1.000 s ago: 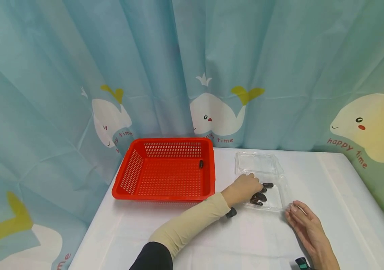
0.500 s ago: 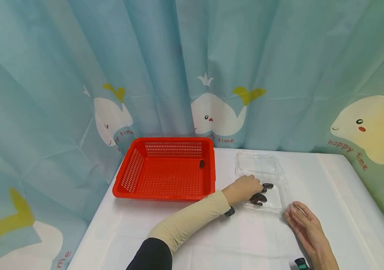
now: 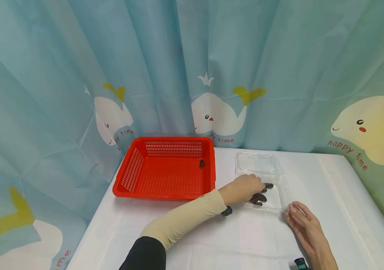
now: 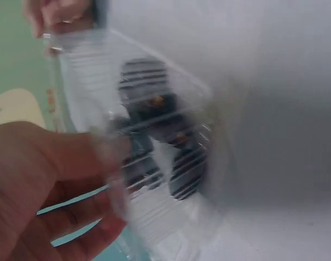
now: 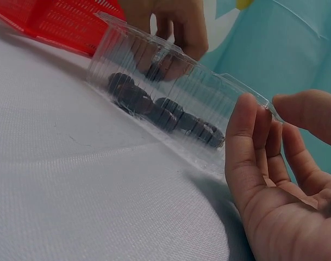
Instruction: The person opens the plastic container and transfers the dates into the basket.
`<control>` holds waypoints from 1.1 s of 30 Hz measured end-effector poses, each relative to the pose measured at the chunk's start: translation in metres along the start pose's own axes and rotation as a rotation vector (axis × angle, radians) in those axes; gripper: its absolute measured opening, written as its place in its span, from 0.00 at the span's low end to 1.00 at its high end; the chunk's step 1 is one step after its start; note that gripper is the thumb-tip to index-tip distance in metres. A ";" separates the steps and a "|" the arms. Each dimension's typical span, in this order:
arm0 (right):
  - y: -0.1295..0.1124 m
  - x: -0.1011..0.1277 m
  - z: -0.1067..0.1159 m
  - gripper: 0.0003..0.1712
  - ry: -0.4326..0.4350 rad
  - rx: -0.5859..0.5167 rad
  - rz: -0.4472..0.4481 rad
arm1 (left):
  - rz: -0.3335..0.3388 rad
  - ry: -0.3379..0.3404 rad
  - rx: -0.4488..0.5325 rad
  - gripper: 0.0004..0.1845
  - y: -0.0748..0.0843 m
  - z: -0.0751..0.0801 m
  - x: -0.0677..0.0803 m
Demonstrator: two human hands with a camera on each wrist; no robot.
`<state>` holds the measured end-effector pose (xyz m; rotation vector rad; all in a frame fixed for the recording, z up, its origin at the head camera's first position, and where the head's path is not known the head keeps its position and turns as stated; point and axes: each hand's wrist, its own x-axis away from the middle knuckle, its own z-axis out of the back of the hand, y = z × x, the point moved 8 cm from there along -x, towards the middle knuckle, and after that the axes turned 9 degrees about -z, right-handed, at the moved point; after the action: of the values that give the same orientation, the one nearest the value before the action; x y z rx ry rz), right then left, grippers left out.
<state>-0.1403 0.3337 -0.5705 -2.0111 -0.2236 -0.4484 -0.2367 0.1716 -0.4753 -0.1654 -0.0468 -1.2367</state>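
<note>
A clear hinged plastic box lies with its lid folded back, holding several dark, wrinkled dates. My left hand reaches over the box's left side and down into it. In the right wrist view its fingertips pinch a dark date above the others. Through the ribbed plastic, the blurred left wrist view shows dates beside the left fingers. At the near right corner, my right hand pinches the box's rim between thumb and fingers.
A red slotted plastic basket stands to the left, with one date at its right side. White cloth covers the table. A blue curtain printed with whales hangs right behind the table.
The left forearm and wrist have shifted slightly left, while its fingertips have moved a little further over the date at the back of the box. The right hand keeps its place on the rim.
</note>
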 end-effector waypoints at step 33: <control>0.000 0.000 -0.001 0.12 -0.011 -0.028 -0.005 | 0.298 0.298 1.677 0.18 -0.120 0.026 0.086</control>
<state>-0.1405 0.3326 -0.5702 -2.0414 -0.2311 -0.4458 -0.3199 0.0566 -0.4271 1.4052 -0.7340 -0.5951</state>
